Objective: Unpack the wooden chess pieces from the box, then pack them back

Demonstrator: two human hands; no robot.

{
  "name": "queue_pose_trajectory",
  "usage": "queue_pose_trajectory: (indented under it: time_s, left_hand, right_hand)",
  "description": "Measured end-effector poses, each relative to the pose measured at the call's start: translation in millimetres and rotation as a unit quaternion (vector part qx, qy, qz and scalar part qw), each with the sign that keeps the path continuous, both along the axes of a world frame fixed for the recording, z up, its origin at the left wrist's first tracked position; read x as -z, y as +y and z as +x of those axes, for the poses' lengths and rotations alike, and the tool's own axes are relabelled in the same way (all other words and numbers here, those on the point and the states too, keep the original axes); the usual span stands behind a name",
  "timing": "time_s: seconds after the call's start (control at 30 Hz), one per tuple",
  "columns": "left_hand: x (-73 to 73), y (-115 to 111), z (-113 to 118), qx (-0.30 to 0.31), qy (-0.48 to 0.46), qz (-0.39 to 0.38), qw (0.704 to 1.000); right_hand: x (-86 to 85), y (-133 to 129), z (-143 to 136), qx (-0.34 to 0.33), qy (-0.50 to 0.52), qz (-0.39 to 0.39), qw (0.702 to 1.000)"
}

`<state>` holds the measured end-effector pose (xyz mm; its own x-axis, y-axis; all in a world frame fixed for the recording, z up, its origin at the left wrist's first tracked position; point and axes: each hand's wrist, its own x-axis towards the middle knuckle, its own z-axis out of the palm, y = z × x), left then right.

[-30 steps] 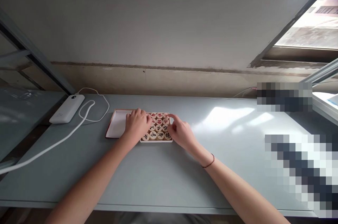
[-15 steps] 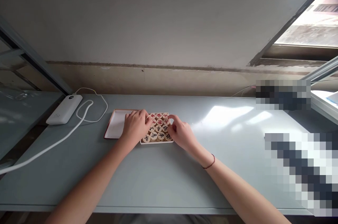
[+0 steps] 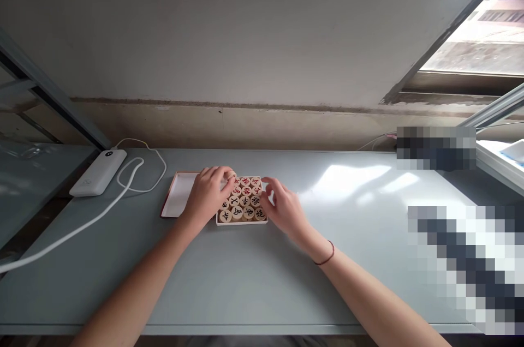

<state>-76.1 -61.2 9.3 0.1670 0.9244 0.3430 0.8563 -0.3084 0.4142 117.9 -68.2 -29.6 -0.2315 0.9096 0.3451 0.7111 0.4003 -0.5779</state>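
Note:
A white box (image 3: 242, 222) on the grey desk holds rows of round wooden pieces with red and black characters. My left hand (image 3: 208, 191) is over the box's left side, its thumb and fingers closed on a round piece (image 3: 231, 175) at the back left corner. My right hand (image 3: 284, 208) rests at the box's right edge, fingers curled and apart, with nothing seen between them. Left of the box lies a shallow white lid (image 3: 180, 194) with a red-brown rim, partly covered by my left hand.
A white power bank (image 3: 99, 173) with a white cable (image 3: 88, 225) lies on the desk (image 3: 245, 281) at the left. Behind is a wall (image 3: 229, 126). Blurred dark items stand at the right.
My left hand has lifted slightly and drawn back left, now pinching a piece at the box's back left corner. My right thumb and index finger have parted a little.

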Motion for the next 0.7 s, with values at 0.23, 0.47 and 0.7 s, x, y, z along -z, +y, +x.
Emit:
queue_pose_trajectory:
  time_s: [0.23, 0.47, 0.7]
  left_hand:
    - [-8.1, -24.3, 30.3, 0.075, -0.305, -0.187, 0.931]
    - [7.4, -10.5, 19.5, 0.026, -0.373, -0.128, 0.919]
    - [11.0, -14.4, 23.8, 0.052, -0.232, -0.075, 0.969]
  right_hand:
    - [-3.8, -5.0, -1.4, -0.073, 0.002, 0.162, 0.984]
    - [19.8, 41.0, 37.2, 0.081, -0.046, 0.083, 0.992]
    - [11.4, 32.6, 28.8, 0.062, 0.003, 0.078, 0.995]
